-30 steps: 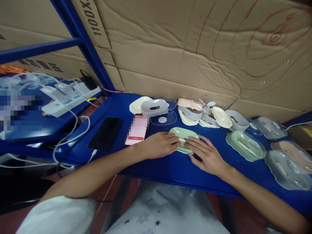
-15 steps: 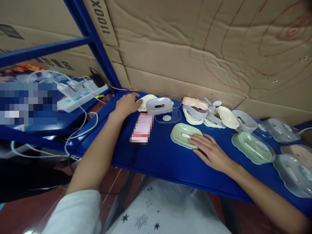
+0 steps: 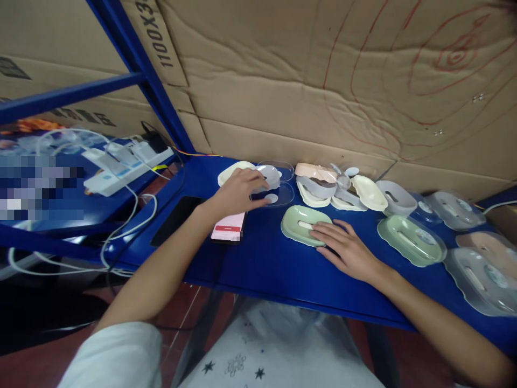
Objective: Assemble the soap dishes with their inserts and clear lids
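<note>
My left hand [image 3: 238, 192] reaches to the back left of the blue table [image 3: 283, 269] and closes its fingers over a grey soap-dish insert [image 3: 270, 174] that sits on a clear tray [image 3: 278, 195]. A cream dish [image 3: 228, 173] lies just behind that hand. My right hand [image 3: 347, 249] lies flat with fingers stretched out, its fingertips on the near edge of a pale green soap dish [image 3: 304, 223] with a slot in its middle.
A pink phone [image 3: 228, 228] and a black phone [image 3: 177, 218] lie at the left. Several more soap dishes, pink, cream, grey and green [image 3: 410, 238], are spread along the back and right. A power strip with cables [image 3: 125, 159] sits on the left shelf. Cardboard stands behind.
My left hand left the green dish, reached to the back left corner, then came back onto the grey insert. My right hand stayed on the green dish.
</note>
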The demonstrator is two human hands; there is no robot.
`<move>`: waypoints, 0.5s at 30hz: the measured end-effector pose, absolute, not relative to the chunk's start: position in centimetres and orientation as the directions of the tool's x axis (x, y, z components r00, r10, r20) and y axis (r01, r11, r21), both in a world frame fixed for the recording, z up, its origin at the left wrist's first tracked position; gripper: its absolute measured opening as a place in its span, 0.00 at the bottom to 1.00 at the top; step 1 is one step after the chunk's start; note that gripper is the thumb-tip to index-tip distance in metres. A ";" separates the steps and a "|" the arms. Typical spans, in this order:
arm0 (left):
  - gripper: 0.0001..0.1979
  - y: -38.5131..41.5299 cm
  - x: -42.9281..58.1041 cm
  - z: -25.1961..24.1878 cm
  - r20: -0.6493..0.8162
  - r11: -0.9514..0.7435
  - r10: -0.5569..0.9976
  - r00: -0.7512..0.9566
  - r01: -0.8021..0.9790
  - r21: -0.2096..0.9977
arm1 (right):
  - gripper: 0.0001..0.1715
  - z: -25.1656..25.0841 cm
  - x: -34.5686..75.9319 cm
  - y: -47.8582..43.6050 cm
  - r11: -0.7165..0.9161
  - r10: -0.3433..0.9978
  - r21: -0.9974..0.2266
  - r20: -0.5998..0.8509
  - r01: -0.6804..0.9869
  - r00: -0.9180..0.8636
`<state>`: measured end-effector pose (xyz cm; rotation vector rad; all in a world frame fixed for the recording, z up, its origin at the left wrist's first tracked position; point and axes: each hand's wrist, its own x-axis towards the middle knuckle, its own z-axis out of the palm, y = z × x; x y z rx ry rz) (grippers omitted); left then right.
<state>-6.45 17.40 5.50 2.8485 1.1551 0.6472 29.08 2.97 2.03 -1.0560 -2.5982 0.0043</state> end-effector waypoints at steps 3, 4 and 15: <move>0.11 16.8 -5.5 5.0 0.267 -0.797 0.597 0.756 0.596 0.094 | 0.27 2.1 29.1 2.9 0.736 0.660 -0.106 0.333 0.669 -0.673; 0.08 16.7 -5.3 4.9 0.256 -0.804 0.590 0.766 0.585 0.103 | 0.29 2.2 29.0 2.9 0.741 0.652 -0.099 0.344 0.665 -0.676; 0.15 12.4 -2.8 6.8 0.361 -0.560 0.633 0.685 0.084 0.824 | 0.54 2.2 29.2 1.6 0.623 0.392 0.308 0.673 0.719 -0.627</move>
